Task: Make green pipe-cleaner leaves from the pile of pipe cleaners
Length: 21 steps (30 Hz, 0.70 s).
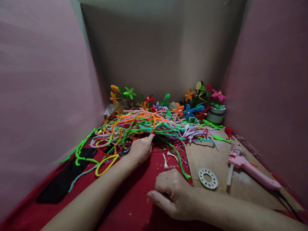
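A tangled heap of pipe cleaners (144, 126) in several colours lies across the red cloth (130, 199). My left hand (141, 149) reaches into the near edge of the heap, fingers curled among the strands. My right hand (172, 194) rests on the red cloth nearer to me, fingers folded under in a loose fist with nothing visible in it. A green strand (180, 162) trails from the heap toward the right hand.
Finished pipe-cleaner flowers (190, 102) stand along the back wall, some in a small grey pot (216, 115). A pink glue gun (250, 168) and a white ring (208, 178) lie on a brown board (216, 154) at right. A black strip (67, 176) lies at left.
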{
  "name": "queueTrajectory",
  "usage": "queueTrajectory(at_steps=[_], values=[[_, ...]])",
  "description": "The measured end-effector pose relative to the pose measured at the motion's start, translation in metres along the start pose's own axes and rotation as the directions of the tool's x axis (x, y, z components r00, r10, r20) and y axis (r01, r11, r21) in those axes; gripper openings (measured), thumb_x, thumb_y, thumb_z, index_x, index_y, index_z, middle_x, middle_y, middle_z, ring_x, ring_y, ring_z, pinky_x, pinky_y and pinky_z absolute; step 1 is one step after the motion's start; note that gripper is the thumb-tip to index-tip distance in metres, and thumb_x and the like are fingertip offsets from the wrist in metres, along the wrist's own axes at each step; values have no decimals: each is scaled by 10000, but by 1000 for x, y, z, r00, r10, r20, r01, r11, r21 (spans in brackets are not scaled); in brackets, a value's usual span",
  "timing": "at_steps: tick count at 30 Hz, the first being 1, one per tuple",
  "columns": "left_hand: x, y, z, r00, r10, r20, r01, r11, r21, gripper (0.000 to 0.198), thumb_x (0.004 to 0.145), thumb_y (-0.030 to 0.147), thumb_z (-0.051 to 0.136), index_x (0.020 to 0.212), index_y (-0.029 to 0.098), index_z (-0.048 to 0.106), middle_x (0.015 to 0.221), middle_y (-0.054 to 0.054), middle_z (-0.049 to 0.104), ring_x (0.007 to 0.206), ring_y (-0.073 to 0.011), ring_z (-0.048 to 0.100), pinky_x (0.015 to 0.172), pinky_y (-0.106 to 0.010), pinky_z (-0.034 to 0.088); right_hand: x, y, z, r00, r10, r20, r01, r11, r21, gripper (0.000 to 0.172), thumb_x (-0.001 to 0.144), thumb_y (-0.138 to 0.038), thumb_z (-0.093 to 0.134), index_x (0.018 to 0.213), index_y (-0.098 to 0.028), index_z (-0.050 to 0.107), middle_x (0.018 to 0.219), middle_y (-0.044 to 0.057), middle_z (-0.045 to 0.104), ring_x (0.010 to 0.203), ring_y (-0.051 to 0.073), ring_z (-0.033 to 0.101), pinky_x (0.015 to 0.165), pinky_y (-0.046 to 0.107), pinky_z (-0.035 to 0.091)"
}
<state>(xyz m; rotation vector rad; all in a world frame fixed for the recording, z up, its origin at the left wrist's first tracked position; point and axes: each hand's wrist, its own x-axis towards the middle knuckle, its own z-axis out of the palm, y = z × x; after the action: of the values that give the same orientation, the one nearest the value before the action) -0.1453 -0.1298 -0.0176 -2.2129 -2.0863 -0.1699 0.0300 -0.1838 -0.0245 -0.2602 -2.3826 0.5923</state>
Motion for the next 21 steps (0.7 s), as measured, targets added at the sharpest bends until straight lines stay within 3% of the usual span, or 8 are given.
queueTrajectory(at_steps=[4, 8, 10, 12, 14, 18, 20, 21], values=[[17, -10, 1, 1000, -19, -25, 16, 996, -88, 381, 854, 260, 392, 1223, 232, 480, 1054, -79, 657, 958, -218, 613, 804, -312, 456, -4, 2, 1, 999, -15, -30, 13, 998, -56, 351, 837, -239, 411, 492, -175, 425, 425, -23, 420, 414, 86, 358, 444, 249, 251], [25, -14, 3, 999, 29, -45, -37, 982, -187, 310, 836, 232, 413, 1090, 206, 589, 1055, -44, 665, 971, -169, 603, 849, -246, 437, -7, 8, 6, 987, -145, -66, 131, 974, -186, 338, 812, -237, 427, 479, -177, 440, 415, -15, 454, 390, 90, 377, 422, 254, 257], [24, -14, 5, 998, 54, -38, -62, 973, -221, 270, 827, 235, 422, 973, 194, 646, 976, -46, 690, 906, -172, 622, 832, -250, 446, -8, 15, 13, 953, -286, -103, 242, 920, -309, 340, 791, -270, 466, 465, -179, 440, 402, -21, 452, 377, 95, 380, 406, 257, 254], [20, -12, 4, 997, 70, -40, -78, 967, -244, 275, 827, 254, 420, 928, 177, 663, 937, -66, 695, 870, -187, 630, 817, -271, 454, -9, 22, 21, 879, -464, -113, 383, 827, -412, 377, 795, -308, 504, 448, -182, 429, 379, -38, 424, 363, 96, 380, 388, 253, 240], [14, -8, 1, 997, 76, -30, -81, 945, -316, 293, 835, 280, 408, 916, 163, 664, 909, -70, 695, 842, -190, 631, 802, -285, 457, -9, 28, 27, 854, -506, -119, 423, 809, -408, 424, 799, -369, 518, 431, -187, 411, 354, -50, 396, 343, 91, 367, 359, 244, 222], [-7, 14, -22, 959, 101, 265, 133, 666, -734, 377, 823, 407, 430, 955, 127, 645, 632, -36, 652, 565, -166, 591, 562, -269, 471, -4, 25, 23, 955, -285, 78, 295, 936, -194, 382, 768, -361, 557, 439, -197, 451, 379, -49, 463, 409, 82, 469, 357, 216, 276], [-20, 30, -39, 914, 294, 279, 112, 479, -871, 350, 818, 372, 467, 1062, 172, 618, 848, -44, 678, 746, -177, 618, 670, -273, 483, -2, 20, 15, 954, -175, 243, 203, 975, -93, 186, 739, -253, 587, 556, -221, 566, 492, -54, 567, 520, 74, 546, 432, 184, 358], [-26, 39, -47, 878, 421, 226, 46, 396, -917, 330, 806, 340, 497, 1082, 206, 617, 1006, -40, 657, 890, -192, 602, 775, -287, 469, -3, 17, 10, 960, -125, 252, 154, 983, -98, 141, 731, -246, 591, 591, -230, 593, 522, -46, 586, 552, 81, 564, 455, 185, 380]])
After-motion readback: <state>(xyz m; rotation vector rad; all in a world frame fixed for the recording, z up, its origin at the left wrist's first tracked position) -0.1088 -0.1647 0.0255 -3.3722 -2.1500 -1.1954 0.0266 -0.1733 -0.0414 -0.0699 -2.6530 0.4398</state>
